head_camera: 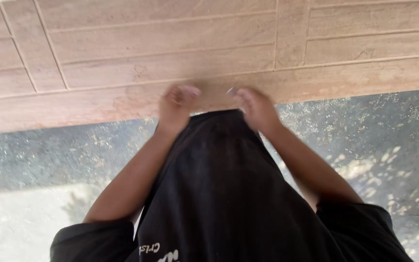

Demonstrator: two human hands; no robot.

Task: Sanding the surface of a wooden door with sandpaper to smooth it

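Below the tan stone-tile wall (170, 53), seen from a head camera looking down, a person pulls the front of a black T-shirt (219, 194) up and away from the body. The shirt fills the lower middle of the view, and its raised edge sits just under the wall's lowest course.

The left hand (176, 104) and the right hand (255, 107) are both blurred. Each is curled at a top corner of the lifted cloth, left and right of the edge. They appear to pinch the fabric, though the blur hides the exact finger contact.

The cloth looks light, soft and limp. It drapes in long vertical folds from the held edge, so it would likely sag wherever it is not supported. It seems neither slippery nor fragile. The hem edge, taken at two spread points, is the natural place to hold it.

Some pale printed lettering (158, 251) shows on the shirt, far below the wall at the bottom edge of the view. No packages or signs are visible.

Grey speckled pavement (374, 145) runs beneath the wall on both sides of the arms, with sun patches at the lower left and right.
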